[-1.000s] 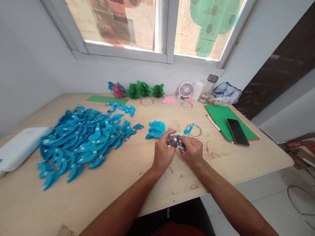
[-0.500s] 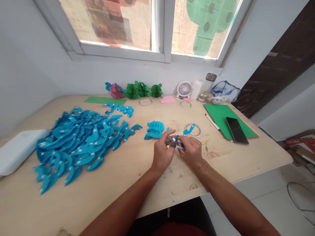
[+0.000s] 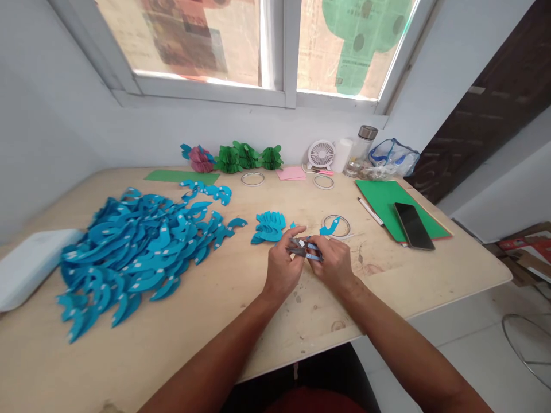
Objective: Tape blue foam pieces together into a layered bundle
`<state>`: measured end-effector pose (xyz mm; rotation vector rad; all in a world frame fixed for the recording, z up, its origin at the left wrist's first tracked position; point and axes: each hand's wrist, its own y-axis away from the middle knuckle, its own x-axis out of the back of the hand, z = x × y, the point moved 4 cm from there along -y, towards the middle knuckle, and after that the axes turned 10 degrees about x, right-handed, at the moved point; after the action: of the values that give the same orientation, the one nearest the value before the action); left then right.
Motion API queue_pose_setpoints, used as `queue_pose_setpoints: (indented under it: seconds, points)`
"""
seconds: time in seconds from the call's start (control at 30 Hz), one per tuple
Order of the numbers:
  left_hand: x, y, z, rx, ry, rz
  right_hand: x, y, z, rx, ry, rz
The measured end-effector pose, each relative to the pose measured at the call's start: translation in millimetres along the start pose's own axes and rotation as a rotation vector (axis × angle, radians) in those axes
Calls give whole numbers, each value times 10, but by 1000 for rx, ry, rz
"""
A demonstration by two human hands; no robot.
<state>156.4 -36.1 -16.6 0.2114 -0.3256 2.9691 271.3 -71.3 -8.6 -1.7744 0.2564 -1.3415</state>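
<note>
My right hand (image 3: 336, 259) is closed around the bluish handles of small scissors (image 3: 313, 252), whose dark blades point left. Facing it, my left hand (image 3: 284, 265) has its thumb and fingers curled about the blade end. It pinches a small blue paper piece with a white patch (image 3: 302, 244), mostly hidden by the fingers and blades. Just beyond the left hand sits a small stack of blue paper pieces (image 3: 269, 226). Past my right hand, a curved blue paper strip (image 3: 330, 227) lies over a roll of tape (image 3: 343, 229).
A large heap of blue paper cutouts (image 3: 146, 246) covers the table's left, beside a white box (image 3: 34, 264). At the back stand green paper shapes (image 3: 247, 158), a small fan (image 3: 321, 154) and a glass bottle (image 3: 360, 152). A phone (image 3: 413, 225) rests on green sheets (image 3: 374, 201) at right.
The view has shifted slightly. Both hands stay together at the scissors, with only a slight change in the blades and fingers. The heap and stack look the same.
</note>
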Motion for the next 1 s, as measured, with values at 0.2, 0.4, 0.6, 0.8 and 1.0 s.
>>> queue_pose_setpoints:
  seconds: [0.2, 0.4, 0.6, 0.8, 1.0]
  points:
    - [15, 7, 26, 21, 32, -3, -17, 8, 6, 9, -27, -21]
    - [26, 19, 57, 73, 99, 25, -27, 11, 2, -2, -66, -51]
    - [15, 6, 45, 193, 265, 74, 18, 17, 55, -141, -212, 62]
    - [-37, -30, -9, 263, 438, 47, 64, 54, 192, -407, -312, 232]
    - [-49, -59, -97, 306, 535, 39, 41, 82, 261, -520, -299, 209]
